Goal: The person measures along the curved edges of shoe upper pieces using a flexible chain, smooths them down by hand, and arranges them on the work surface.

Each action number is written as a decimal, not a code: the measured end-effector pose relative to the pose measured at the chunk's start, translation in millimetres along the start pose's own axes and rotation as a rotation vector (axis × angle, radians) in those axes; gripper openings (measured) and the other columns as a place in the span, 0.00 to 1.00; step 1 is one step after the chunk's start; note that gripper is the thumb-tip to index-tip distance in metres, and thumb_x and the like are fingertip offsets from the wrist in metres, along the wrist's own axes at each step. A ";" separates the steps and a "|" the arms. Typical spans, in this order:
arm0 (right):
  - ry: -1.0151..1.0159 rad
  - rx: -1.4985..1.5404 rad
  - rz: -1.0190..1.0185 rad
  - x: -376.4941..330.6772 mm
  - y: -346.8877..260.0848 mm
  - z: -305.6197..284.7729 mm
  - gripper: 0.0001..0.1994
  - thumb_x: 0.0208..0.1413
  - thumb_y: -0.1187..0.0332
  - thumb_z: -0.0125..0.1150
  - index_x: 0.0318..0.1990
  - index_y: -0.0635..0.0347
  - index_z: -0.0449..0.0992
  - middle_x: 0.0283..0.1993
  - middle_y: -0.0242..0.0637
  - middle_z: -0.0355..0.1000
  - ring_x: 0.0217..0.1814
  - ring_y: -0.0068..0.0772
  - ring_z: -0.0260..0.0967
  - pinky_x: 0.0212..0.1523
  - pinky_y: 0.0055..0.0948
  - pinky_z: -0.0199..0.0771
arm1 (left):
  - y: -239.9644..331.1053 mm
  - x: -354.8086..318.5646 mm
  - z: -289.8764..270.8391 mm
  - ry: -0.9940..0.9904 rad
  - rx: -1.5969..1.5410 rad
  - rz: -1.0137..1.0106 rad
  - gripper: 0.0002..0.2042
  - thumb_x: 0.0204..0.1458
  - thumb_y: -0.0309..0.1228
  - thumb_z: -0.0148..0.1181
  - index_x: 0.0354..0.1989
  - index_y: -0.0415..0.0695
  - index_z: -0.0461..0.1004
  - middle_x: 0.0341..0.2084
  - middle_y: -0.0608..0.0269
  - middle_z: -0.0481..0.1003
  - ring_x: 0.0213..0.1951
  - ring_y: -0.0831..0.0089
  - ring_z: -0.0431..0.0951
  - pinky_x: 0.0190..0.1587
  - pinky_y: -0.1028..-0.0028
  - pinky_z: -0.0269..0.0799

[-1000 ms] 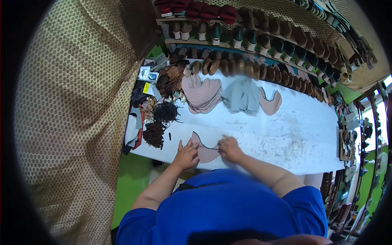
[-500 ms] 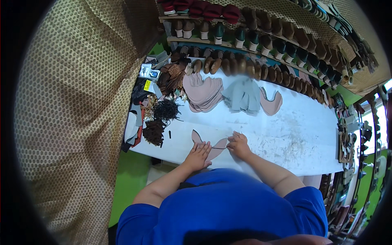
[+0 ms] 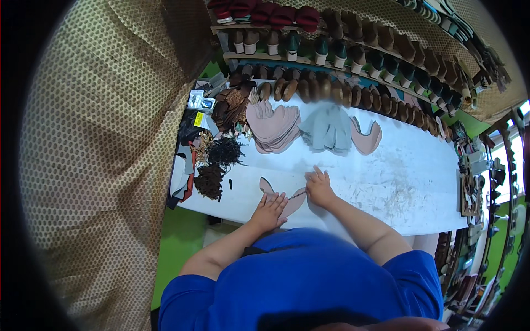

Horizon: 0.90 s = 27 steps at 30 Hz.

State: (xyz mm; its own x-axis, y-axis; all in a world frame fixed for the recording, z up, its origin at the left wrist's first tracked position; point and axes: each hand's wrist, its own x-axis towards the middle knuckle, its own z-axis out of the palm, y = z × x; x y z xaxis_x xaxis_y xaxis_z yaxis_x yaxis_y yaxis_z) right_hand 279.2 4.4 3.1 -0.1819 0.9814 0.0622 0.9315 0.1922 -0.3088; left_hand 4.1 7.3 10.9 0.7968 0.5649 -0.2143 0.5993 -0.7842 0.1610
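A pink, curved shoe-upper piece (image 3: pixel 293 206) with a dark line along its inner edge lies near the table's front edge. My left hand (image 3: pixel 269 212) rests flat across its middle, fingers spread and pressing it down. At the piece's right end is my right hand (image 3: pixel 320 189), fingers apart and stretched away from me; it covers the tip there. Whether the right fingertips touch a strip on that edge is too small to tell. Beyond my hands lie a stack of pink cut pieces (image 3: pixel 276 129), a pile of pale grey-green pieces (image 3: pixel 327 131) and another curved pink piece (image 3: pixel 366 139).
On the white table (image 3: pixel 411 193), a black cord tangle (image 3: pixel 225 150) and dark brown bundle (image 3: pixel 208 181) sit left, with a small dark stick (image 3: pixel 230 184). Shoes line the table's back, under racks of heeled shoes (image 3: pixel 320 52). A patterned curtain (image 3: pixel 105 154) hangs left.
My right hand has shifted slightly away from me and its fingers have stretched out more. My left hand stays on the pink piece.
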 end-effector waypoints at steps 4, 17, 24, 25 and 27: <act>-0.003 -0.016 -0.021 4.0 -2.9 -2.8 0.10 0.52 0.70 0.64 0.41 0.60 0.81 0.67 0.39 0.65 0.81 0.55 0.44 0.70 0.74 0.49 | -0.3 3.5 0.4 0.034 0.032 0.013 0.39 0.59 0.55 0.54 0.75 0.48 0.55 0.75 0.57 0.54 0.76 0.58 0.52 0.74 0.44 0.41; -0.038 -0.050 -0.025 4.8 -1.0 -0.9 0.19 0.53 0.68 0.64 0.53 0.59 0.78 0.66 0.40 0.65 0.80 0.56 0.44 0.72 0.72 0.45 | 2.7 16.8 -0.9 0.002 0.009 0.068 0.41 0.61 0.60 0.48 0.77 0.48 0.51 0.78 0.61 0.48 0.78 0.60 0.47 0.73 0.38 0.34; 0.038 -0.048 -0.089 29.1 -4.0 1.0 0.18 0.53 0.67 0.62 0.52 0.63 0.77 0.68 0.40 0.65 0.82 0.54 0.42 0.71 0.76 0.44 | 3.2 19.3 -0.4 -0.022 0.019 0.057 0.42 0.60 0.60 0.48 0.77 0.48 0.50 0.78 0.60 0.48 0.78 0.60 0.46 0.73 0.38 0.34; 0.040 -0.046 -0.087 31.0 -4.6 1.5 0.18 0.53 0.67 0.62 0.52 0.63 0.77 0.68 0.40 0.65 0.82 0.54 0.42 0.71 0.76 0.44 | 3.9 19.5 -1.0 -0.031 0.016 0.052 0.41 0.61 0.60 0.48 0.77 0.48 0.50 0.78 0.60 0.48 0.78 0.59 0.46 0.73 0.38 0.34; 0.008 -0.065 -0.076 33.3 -5.7 2.0 0.19 0.53 0.67 0.62 0.53 0.63 0.77 0.69 0.40 0.65 0.82 0.53 0.41 0.72 0.76 0.42 | 5.1 20.6 -2.2 -0.042 0.016 0.049 0.41 0.61 0.60 0.48 0.77 0.48 0.50 0.78 0.60 0.48 0.78 0.59 0.46 0.73 0.37 0.34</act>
State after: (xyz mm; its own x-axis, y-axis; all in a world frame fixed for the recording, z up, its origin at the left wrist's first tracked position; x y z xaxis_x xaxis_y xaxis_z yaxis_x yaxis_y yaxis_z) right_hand 267.3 35.9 5.1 -0.2502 0.9640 0.0905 0.9339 0.2649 -0.2402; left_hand 23.7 15.4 9.4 0.8209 0.5151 -0.2465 0.5583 -0.8147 0.1570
